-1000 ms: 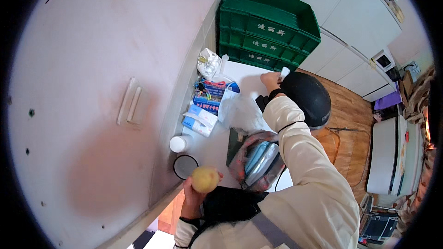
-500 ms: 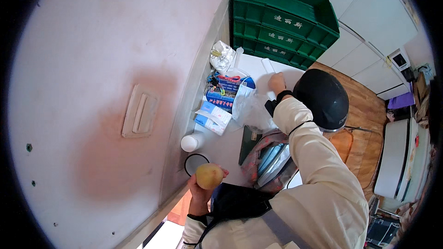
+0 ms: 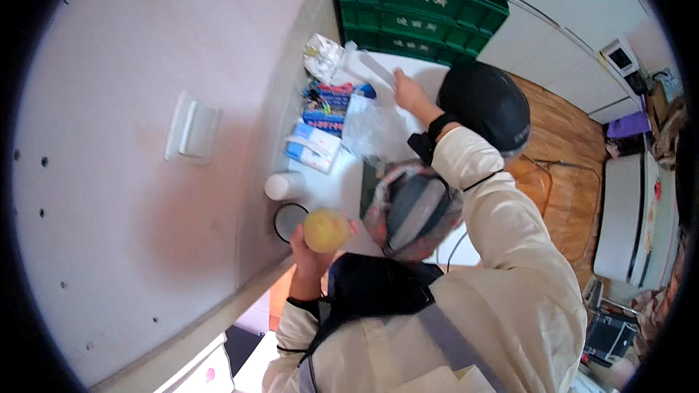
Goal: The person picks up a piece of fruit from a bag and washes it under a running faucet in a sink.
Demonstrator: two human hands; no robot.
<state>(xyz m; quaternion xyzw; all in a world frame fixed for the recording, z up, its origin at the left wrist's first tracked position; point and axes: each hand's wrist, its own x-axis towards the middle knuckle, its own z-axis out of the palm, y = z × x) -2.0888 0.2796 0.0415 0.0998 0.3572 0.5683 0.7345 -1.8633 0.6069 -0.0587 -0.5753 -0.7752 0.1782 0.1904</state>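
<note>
My left hand [image 3: 309, 256] is closed around a round yellow fruit [image 3: 326, 230], its exact kind unclear, held up beside a dark-rimmed round cup or bowl [image 3: 291, 223]. Across the white table [image 3: 342, 182], my right hand [image 3: 409, 92] grips a knife [image 3: 377, 69] with a flat pale blade angled up and left. The handle is hidden in the fingers. Close by that hand are a crumpled clear plastic bag [image 3: 378, 131] and a black helmet [image 3: 484, 105].
Green stacked crates [image 3: 422, 22] stand at the far end. Along the wall are a silvery foil bag [image 3: 322, 57], a blue printed package [image 3: 331, 105], a tissue pack [image 3: 313, 147] and a white bottle [image 3: 284, 185]. An open cloth bag [image 3: 415, 211] sits near my body.
My right hand has lifted the knife, and its blade now tilts further left. The fruit stays in my left hand. The whole view has shifted, moving the scene up and left.
</note>
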